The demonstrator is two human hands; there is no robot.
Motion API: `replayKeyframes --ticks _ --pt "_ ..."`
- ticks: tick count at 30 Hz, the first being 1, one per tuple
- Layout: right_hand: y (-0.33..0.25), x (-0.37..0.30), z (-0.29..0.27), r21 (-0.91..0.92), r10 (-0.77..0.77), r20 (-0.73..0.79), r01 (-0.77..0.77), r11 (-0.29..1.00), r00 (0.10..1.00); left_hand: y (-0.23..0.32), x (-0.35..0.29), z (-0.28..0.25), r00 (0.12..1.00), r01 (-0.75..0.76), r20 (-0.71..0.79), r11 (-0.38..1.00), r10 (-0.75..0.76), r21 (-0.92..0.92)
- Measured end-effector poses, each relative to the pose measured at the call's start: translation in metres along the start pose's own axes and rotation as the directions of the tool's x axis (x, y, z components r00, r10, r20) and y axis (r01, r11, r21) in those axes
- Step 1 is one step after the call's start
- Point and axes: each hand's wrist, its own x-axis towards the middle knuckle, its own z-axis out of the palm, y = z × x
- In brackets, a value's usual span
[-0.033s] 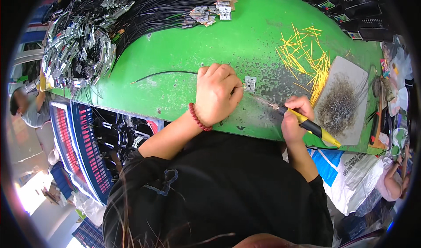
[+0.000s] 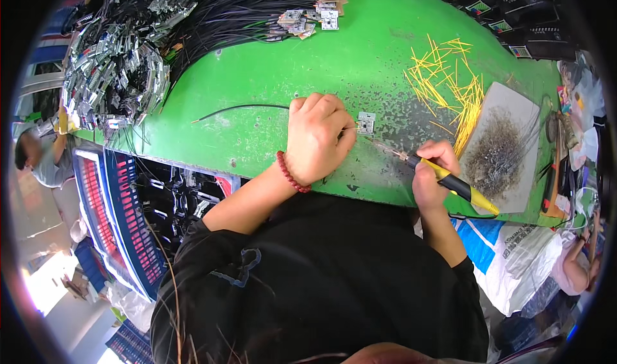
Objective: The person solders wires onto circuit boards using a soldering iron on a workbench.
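My left hand (image 2: pixel 320 132) is closed around a thin black cable (image 2: pixel 241 107), whose loose end trails off to the left across the green table. At its fingertips, a small white circuit board (image 2: pixel 366 123) lies on the worn tabletop; the cable's near end is hidden by the fingers. In my right hand (image 2: pixel 436 171) is a yellow and black soldering iron (image 2: pixel 457 187), gripped like a pen. Its metal tip points left, just below the board, and a small gap seems to separate them.
Yellow thin sticks or wires (image 2: pixel 459 97) lie scattered behind the iron. A grey board with dark residue (image 2: pixel 533 116) sits at right. Bundled black cables (image 2: pixel 231 13) with small boards fill the far left, beside a heap of metal-ended parts (image 2: pixel 116 74). Black devices (image 2: pixel 527 7) line the far right.
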Motion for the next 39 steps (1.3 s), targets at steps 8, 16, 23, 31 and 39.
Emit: replayKeyframes --ticks 8,16,23,31,39 --pt "0.000 -0.001 0.004 -0.135 -0.044 0.037 0.049 0.990 0.998 0.003 -0.001 0.000 1.000 0.001 0.019 1.000 -0.002 0.027" --pt "0.003 0.001 0.004 -0.139 -0.013 0.030 0.017 0.990 0.999 0.000 0.000 0.000 1.000 0.003 0.023 1.000 -0.003 0.000" --pt "0.006 0.002 0.000 -0.024 -0.046 0.083 0.048 0.999 0.995 -0.004 -0.002 -0.005 0.998 0.036 0.055 0.996 -0.031 -0.079" --pt "0.005 -0.003 -0.002 -0.044 -0.081 0.035 0.083 0.996 0.996 -0.001 -0.010 -0.015 0.997 0.043 0.063 0.994 -0.037 -0.097" --pt "-0.004 -0.003 0.002 -0.158 0.006 0.024 -0.002 0.987 1.000 0.000 -0.003 -0.020 0.968 -0.126 0.209 0.990 0.137 -0.067"
